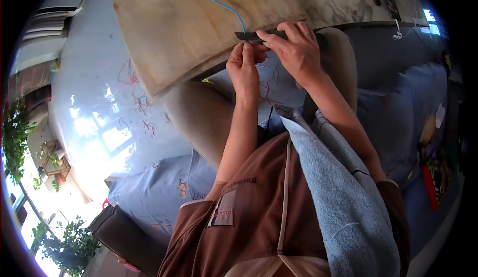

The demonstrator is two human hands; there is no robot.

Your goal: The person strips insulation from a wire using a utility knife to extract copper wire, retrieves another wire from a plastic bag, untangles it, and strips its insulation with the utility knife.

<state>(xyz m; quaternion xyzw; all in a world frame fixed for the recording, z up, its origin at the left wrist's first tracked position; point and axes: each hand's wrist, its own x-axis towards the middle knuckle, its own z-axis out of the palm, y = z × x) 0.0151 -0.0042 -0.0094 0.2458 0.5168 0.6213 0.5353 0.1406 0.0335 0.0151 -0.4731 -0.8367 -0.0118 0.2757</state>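
Observation:
A thin blue cord runs across the worn wooden board down to the board's front edge. There my right hand is closed round a dark knife-like tool, whose flat end lies over the lower end of the cord. Just below that end, my left hand is closed, thumb and fingers pinched together. What they pinch is too small to make out, though the cord leads down toward them.
Tangled red cord scraps lie on the shiny floor at left. A phone and a white cable are at the board's back right. A light blue towel hangs over my front. Blue cloth covers the seat.

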